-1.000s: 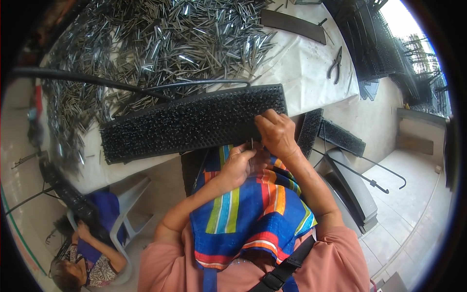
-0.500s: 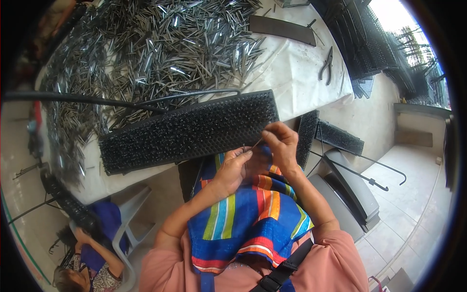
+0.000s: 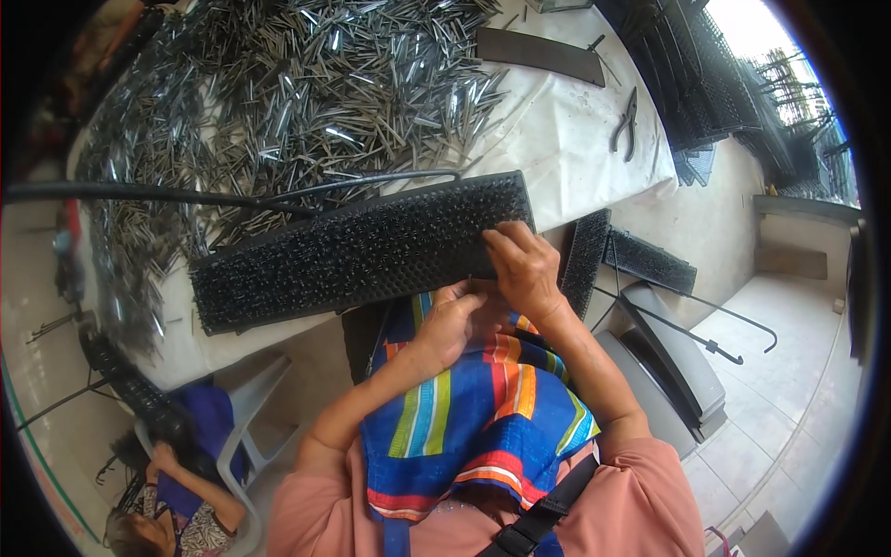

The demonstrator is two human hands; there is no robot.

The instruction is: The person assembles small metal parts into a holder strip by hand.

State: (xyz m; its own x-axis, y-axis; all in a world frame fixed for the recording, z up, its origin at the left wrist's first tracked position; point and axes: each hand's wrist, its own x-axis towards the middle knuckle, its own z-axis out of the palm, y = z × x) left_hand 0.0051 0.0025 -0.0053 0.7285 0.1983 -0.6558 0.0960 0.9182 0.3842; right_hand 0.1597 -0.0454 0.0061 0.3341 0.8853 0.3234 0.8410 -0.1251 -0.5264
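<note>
A long black perforated panel (image 3: 362, 251) lies across the near edge of the table in front of me. Dense short black tufts cover most of it, while bare holes show along its lower right part. My right hand (image 3: 526, 271) is over the panel's right end, its fingers bent and pinched together with the tips at the tufts; whatever they hold is hidden. Just below the panel's lower edge, my left hand (image 3: 447, 327) is closed, thumb against the fingers, and its contents cannot be made out. A striped blue cloth (image 3: 483, 408) covers my lap.
A large heap of thin dark strips (image 3: 306, 93) covers the white-sheeted table (image 3: 557, 130). Pliers (image 3: 626, 125) and a curved dark plate (image 3: 540, 58) lie at the right. A black rod (image 3: 130, 192) crosses from the left. Another person (image 3: 176, 501) sits lower left; more panels (image 3: 650, 260) stand right.
My right hand has moved up and slightly left, from beside my left hand onto the panel's right end. The thin strip seen earlier at its fingers is hidden now. My left hand stays nearly still.
</note>
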